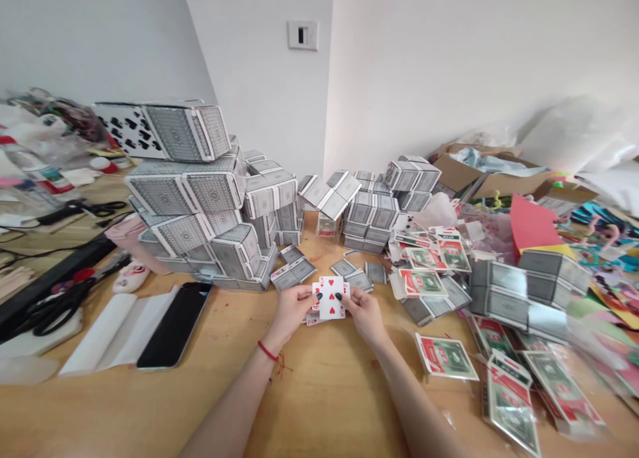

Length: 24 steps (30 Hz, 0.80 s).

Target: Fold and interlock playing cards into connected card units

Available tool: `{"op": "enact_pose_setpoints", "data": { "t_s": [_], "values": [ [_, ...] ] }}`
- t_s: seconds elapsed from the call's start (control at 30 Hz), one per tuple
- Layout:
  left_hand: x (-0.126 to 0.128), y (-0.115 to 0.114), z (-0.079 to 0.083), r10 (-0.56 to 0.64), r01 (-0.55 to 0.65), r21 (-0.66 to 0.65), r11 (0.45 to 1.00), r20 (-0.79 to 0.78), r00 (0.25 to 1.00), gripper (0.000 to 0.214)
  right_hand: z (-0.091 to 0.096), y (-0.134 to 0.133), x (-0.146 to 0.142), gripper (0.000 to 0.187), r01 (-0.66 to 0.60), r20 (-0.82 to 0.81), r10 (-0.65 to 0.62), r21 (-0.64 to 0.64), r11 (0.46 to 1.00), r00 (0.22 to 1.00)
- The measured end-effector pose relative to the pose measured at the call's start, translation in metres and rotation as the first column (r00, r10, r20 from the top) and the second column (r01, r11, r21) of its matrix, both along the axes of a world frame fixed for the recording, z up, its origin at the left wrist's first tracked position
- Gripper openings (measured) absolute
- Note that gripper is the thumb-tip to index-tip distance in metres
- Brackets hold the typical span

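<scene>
Between my two hands, low over the middle of the table, are a few playing cards [330, 305] face up, red hearts showing on the front one. My left hand [295, 311] pinches their left side with the thumb on top. On the right side, my right hand [365, 313] grips them the same way, dark-nailed thumb on the face. More card faces peek out under the front card. Just beyond my fingers lie grey-backed cards [352, 271] and a folded pair of cards [293, 269].
Stacked blocks made of playing cards [187, 192] rise at the left, with more card blocks [372, 208] behind. Red-green card boxes [446, 357] lie at the right. A black phone [174, 325], scissors [64, 305] and white paper [120, 328] are on the left.
</scene>
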<state>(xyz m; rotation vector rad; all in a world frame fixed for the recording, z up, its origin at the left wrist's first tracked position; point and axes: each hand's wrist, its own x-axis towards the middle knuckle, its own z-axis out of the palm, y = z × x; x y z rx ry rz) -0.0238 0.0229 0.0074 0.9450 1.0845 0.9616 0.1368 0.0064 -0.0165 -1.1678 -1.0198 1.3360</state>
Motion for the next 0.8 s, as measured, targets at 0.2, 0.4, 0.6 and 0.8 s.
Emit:
{"op": "enact_pose_setpoints", "data": {
  "t_s": [0.2,0.4,0.6,0.8],
  "values": [
    [-0.006,0.001,0.004,-0.028,0.037,-0.061,0.997,0.146,0.989,0.025,0.001,0.0,0.001,0.038,0.006,-0.008,-0.006,-0.023,1.0,1.0],
    [-0.012,0.001,0.007,-0.079,0.107,-0.122,0.987,0.216,0.973,0.022,0.001,0.001,0.002,0.038,0.039,0.028,-0.039,-0.01,0.999,0.999],
    [-0.009,-0.002,0.014,-0.162,0.195,-0.115,0.974,0.244,0.956,0.028,0.004,-0.001,0.003,0.037,0.039,0.04,-0.039,-0.008,0.999,0.998],
    [-0.003,-0.006,0.018,-0.212,0.231,-0.078,0.97,0.199,0.957,0.038,0.003,-0.002,0.001,0.037,0.065,0.038,-0.065,-0.001,0.998,0.997]
  ]
}}
